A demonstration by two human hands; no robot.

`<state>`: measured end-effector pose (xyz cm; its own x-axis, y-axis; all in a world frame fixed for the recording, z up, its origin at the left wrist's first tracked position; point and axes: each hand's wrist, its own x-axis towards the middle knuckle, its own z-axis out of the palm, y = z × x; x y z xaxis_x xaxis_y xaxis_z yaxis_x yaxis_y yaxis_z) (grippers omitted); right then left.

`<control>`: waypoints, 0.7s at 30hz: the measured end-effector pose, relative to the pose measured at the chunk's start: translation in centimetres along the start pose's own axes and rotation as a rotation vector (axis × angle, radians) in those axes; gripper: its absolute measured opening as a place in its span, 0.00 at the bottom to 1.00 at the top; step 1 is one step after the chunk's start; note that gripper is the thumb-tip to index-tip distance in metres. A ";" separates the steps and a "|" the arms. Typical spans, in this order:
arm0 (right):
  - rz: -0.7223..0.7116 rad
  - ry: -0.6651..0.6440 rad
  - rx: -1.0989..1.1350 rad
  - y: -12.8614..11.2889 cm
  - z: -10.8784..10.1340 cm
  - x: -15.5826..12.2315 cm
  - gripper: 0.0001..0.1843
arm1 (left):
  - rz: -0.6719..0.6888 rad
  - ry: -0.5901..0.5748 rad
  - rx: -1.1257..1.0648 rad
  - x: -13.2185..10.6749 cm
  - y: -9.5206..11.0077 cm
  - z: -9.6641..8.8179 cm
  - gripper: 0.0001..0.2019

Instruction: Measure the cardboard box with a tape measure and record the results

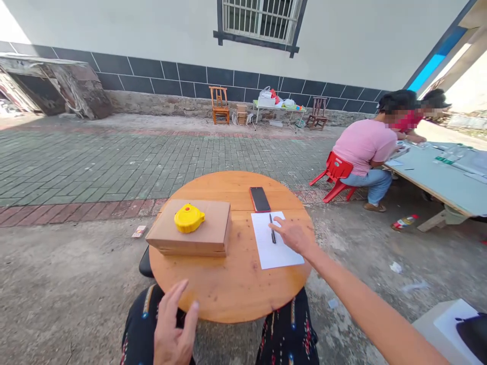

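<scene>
My right hand (291,234) hovers over a white sheet of paper (262,253) on the right half of the round wooden table (213,299). Its thumb and forefinger are apart beside a black pen (273,230) lying on the sheet; whether they touch the pen I cannot tell. Over my lap, at the table's front left edge, my left hand (175,322) is open with nothing in it. A closed cardboard box (213,223) lies on the table's left half. On top of it sits a yellow tape measure (188,219). Beyond the paper lies a dark phone (260,198) with a red edge.
To the right, a person in a pink shirt (361,142) sits on a red chair (337,170) at a pale blue table (449,187), with another person beyond. A bottle (405,222) lies on the ground. Wooden chairs and a cluttered table (279,106) stand along the wall.
</scene>
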<state>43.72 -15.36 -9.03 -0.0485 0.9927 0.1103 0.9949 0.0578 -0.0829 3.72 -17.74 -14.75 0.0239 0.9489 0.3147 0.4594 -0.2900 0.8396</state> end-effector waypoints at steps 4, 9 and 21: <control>-0.159 -0.066 -0.032 0.7 1.4 0.6 0.17 | 0.225 -0.201 0.057 -3.7 0.7 2.6 0.15; -0.118 0.093 0.042 1.4 0.0 -0.6 0.06 | 0.374 -0.294 0.141 -4.0 1.9 4.0 0.12; 0.676 0.895 1.246 -4.1 -1.5 -16.5 0.21 | 0.479 -0.492 0.317 -2.5 7.0 12.2 0.22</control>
<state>40.55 -32.16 -9.00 0.8282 0.5293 0.1840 0.1204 0.1526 -0.9809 17.72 -20.61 -15.12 0.6444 0.6960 0.3166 0.5309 -0.7053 0.4699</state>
